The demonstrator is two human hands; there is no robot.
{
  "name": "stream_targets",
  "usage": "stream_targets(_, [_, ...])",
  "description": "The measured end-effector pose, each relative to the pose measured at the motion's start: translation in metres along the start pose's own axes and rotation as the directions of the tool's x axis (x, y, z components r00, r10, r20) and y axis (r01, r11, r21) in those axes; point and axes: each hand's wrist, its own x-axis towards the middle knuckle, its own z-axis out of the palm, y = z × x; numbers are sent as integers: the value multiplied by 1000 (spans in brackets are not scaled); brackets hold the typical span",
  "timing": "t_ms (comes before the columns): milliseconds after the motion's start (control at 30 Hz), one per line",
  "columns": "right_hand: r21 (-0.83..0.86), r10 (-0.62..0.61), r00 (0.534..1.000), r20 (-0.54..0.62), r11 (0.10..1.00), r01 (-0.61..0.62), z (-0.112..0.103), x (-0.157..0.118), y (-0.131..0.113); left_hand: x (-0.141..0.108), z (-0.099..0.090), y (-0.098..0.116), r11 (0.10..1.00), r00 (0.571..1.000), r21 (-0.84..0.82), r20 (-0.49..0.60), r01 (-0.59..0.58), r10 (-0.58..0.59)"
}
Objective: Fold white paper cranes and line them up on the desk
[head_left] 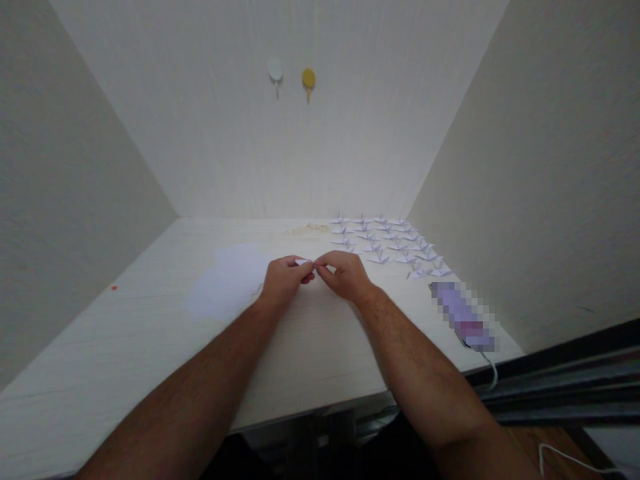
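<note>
Over the middle of the white table, a small folded white paper (304,263) is pinched between both hands. My left hand (287,277) has its thumb and fingers closed on the paper's left part. The fingertips of my right hand (343,272) pinch its right tip. Most of the paper is hidden by the fingers, so its exact shape cannot be made out. Beyond my right hand, several folded white paper cranes (377,245) stand in rows at the back right. White paper sheets (227,277) lie to the left of my left hand.
A blurred-out phone (463,317) with a white cable (493,373) lies at the table's (320,360) right edge. Small beige bits (315,228) are near the back wall. A red spot (115,288) is at far left. Walls enclose three sides, with two round hooks on the back one.
</note>
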Motion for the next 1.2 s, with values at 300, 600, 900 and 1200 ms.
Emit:
stream_targets(300, [68, -48, 999, -21, 996, 49, -3, 1, 1, 0, 0, -2, 964, 995, -249, 48, 93, -84])
stream_targets(600, [390, 289, 955, -63, 888, -243, 0, 5, -7, 0, -1, 1, 955, 995, -282, 71, 91, -74])
stream_targets(900, [648, 472, 878, 84, 643, -408, -4, 12, -1, 3, -1, -5, 974, 998, -226, 44, -34, 45])
stream_targets(1200, [593, 448, 889, 93, 692, -411, -6, 11, -5, 4, -2, -5, 979, 995, -196, 60, -61, 75])
